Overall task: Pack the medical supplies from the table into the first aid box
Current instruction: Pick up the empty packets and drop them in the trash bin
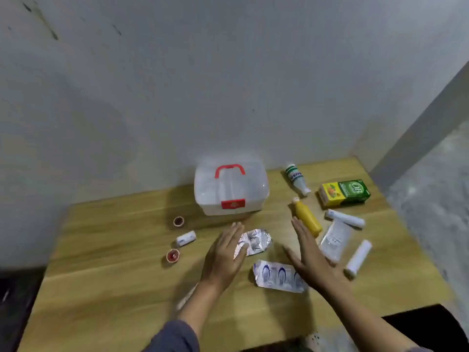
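Observation:
A translucent white first aid box with a red handle and red latch stands closed at the back of the wooden table. My left hand is flat and open just in front of it, over the edge of a foil blister pack. My right hand is open too, fingers straight, beside a yellow bottle and above a blue-printed blister strip. Neither hand holds anything.
Right of the box lie a white bottle with green print, a green carton, two white rolls and a clear packet. To the left sit two small tape rolls and a bandage roll.

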The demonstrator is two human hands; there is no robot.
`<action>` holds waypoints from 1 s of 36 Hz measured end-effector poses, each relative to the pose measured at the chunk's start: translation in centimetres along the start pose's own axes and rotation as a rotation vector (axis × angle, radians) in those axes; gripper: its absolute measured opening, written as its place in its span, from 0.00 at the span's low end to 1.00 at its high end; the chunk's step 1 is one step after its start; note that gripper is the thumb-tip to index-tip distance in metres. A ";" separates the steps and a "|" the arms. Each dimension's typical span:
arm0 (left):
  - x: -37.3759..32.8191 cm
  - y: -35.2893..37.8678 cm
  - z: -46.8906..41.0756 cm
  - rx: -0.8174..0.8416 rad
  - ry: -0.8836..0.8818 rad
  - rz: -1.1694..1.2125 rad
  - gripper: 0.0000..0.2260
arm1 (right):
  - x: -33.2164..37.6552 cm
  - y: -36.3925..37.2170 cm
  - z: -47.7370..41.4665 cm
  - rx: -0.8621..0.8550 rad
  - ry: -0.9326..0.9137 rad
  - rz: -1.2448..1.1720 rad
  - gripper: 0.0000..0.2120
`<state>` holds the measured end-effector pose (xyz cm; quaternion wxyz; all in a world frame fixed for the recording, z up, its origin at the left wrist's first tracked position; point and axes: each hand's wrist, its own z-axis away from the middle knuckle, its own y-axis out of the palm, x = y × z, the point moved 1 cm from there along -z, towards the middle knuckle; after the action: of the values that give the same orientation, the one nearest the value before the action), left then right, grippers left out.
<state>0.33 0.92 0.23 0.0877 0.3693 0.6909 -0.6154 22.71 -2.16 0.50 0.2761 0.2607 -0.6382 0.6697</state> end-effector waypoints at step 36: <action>-1.5 6.4 -4.3 0.413 -0.458 0.451 0.26 | -4.7 -3.3 2.8 0.126 0.396 -0.103 0.23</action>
<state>6.81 4.03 -2.93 0.2969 0.3750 0.4162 -0.7733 28.41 -5.00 -0.33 0.4132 0.1732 -0.5142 0.7314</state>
